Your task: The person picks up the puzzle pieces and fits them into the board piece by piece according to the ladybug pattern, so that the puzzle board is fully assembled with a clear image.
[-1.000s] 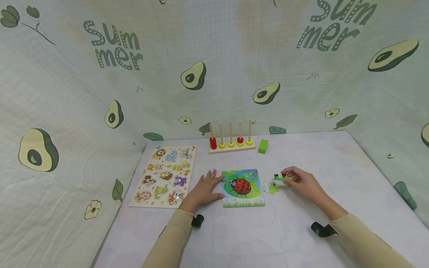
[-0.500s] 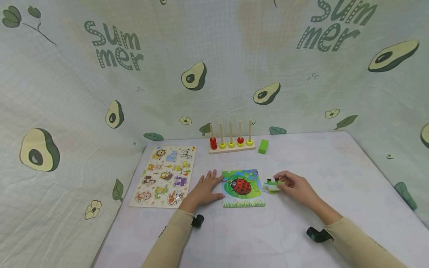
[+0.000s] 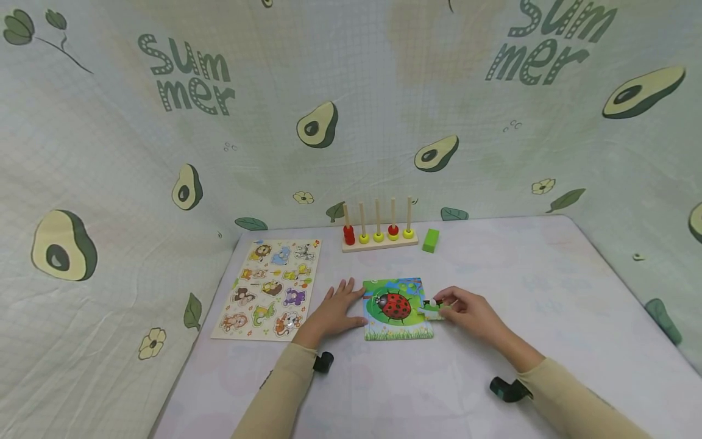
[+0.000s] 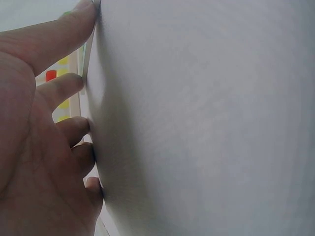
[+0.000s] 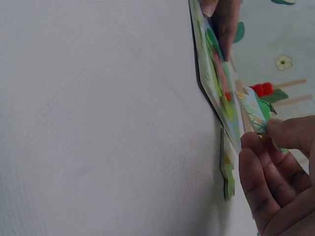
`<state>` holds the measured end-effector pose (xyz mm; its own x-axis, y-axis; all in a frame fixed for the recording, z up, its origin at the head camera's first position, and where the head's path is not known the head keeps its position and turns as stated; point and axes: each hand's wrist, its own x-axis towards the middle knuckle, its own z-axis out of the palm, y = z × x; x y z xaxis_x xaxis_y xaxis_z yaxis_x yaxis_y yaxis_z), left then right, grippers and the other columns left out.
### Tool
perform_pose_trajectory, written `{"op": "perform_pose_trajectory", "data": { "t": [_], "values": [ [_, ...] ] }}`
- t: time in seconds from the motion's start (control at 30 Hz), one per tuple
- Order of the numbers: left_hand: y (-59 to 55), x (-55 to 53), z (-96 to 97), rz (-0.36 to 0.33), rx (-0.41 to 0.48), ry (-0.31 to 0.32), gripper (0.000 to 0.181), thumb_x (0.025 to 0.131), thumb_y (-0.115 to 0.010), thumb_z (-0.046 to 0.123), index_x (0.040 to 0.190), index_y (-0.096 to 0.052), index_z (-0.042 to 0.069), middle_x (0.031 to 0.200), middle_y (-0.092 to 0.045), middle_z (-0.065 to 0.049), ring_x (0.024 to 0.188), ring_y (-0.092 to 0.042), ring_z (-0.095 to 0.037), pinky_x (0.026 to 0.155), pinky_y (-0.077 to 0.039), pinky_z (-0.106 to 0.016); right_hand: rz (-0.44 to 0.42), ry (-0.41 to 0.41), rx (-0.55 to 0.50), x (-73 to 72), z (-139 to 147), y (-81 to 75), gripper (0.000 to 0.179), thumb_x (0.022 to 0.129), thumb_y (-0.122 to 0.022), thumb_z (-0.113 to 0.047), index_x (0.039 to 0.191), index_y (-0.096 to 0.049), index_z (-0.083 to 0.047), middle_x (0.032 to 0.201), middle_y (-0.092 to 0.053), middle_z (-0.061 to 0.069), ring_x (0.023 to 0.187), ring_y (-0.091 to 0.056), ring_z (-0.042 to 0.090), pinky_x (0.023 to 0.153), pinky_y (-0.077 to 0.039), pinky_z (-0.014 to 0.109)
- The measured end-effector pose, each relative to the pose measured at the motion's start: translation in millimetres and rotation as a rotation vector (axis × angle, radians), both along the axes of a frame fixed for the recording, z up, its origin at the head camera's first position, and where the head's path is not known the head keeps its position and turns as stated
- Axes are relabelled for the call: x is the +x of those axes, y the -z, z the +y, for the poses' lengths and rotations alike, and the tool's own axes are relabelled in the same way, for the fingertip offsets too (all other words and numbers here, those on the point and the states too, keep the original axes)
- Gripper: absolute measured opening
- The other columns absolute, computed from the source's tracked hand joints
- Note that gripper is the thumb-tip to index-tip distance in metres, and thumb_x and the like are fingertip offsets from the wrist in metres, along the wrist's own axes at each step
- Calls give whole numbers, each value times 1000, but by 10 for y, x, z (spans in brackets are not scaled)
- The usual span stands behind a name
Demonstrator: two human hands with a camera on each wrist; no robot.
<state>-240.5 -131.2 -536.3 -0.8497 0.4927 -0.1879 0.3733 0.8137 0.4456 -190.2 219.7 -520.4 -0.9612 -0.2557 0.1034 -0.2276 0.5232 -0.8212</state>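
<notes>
A square ladybug jigsaw puzzle (image 3: 392, 332) lies flat on the table. My left hand (image 3: 333, 310) rests spread at its left side, thumb and index fingertip at the edge; the left wrist view shows these fingers (image 4: 74, 130) down on the surface. My right hand (image 3: 468, 312) pinches a green and white puzzle piece (image 3: 433, 312) between thumb and fingers, tilted up at the puzzle's right edge. In the right wrist view, the held puzzle piece (image 5: 253, 110) stands above the board. A second puzzle piece (image 5: 227, 169) lies on the table beside the board, mostly hidden in the head view.
An animal peg puzzle board (image 3: 269, 286) lies to the left. Behind stands a wooden bead stacker (image 3: 379, 244) with red and yellow beads on upright pegs, a green block (image 3: 430, 239) beside it. A patterned cloth (image 3: 373, 91) hangs around the table (image 3: 395, 390).
My right hand has moved left with the puzzle piece, from over the table to the ladybug puzzle's right edge. My left hand has stayed in place.
</notes>
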Motion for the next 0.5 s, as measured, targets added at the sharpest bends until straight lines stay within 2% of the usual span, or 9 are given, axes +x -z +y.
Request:
{"op": "perform_pose_trajectory", "data": {
  "t": [0.23,0.5],
  "values": [
    [-20,7,5,-9,0,-10,82,93,-69,52,160,-35,20,169,-14,-13,157,-5,-30,127,-3,-50,10,-20,6,9,-114,35,21,92,-75,-9,113,-71,-9,98,-72,-2,80,-64,8,71,-55,24],
    [-36,13,5,-22,-2,-12,82,93,-69,51,161,-34,21,169,-12,-12,156,-4,-29,126,-2,-49,9,-63,6,5,-249,72,20,91,-76,-11,111,-71,-11,99,-71,-3,83,-63,7,71,-55,24]
  ]
}}
